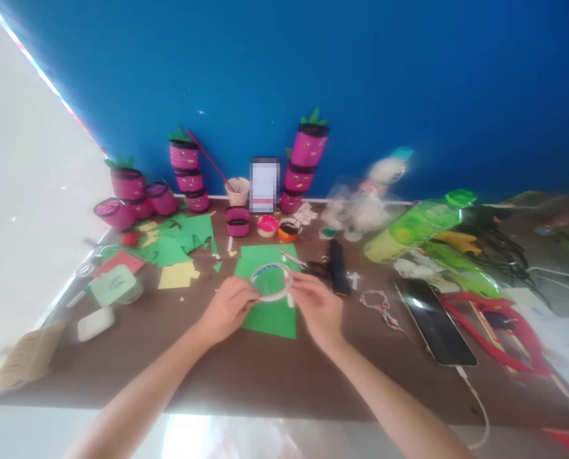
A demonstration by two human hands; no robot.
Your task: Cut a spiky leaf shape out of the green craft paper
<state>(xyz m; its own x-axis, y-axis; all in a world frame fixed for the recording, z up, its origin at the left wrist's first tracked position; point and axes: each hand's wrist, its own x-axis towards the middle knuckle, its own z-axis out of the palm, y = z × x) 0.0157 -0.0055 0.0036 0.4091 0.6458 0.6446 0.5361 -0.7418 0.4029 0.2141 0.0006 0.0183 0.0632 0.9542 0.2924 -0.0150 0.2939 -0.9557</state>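
A thin white tape roll (pixel 275 298) with blue print on its inner side is held upright above a green paper sheet (pixel 272 325). My left hand (pixel 231 306) pinches its left edge. Fingers of my right hand (pixel 316 306) close on its right edge, where a short white strip hangs down. Just behind the roll lie scissors (pixel 313 266) with dark handles and a black box cutter (pixel 338 268). Blur hides the fine detail of the fingertips.
Pink stacked figures with green tops (pixel 306 153) line the blue wall. Cut green paper (pixel 179 239) and a yellow scrap (pixel 177 275) lie left. A phone on a cable (pixel 435 322), a green bottle (pixel 409 229) and a red band (pixel 528 357) occupy the right. Paint cups (pixel 267 226) stand behind.
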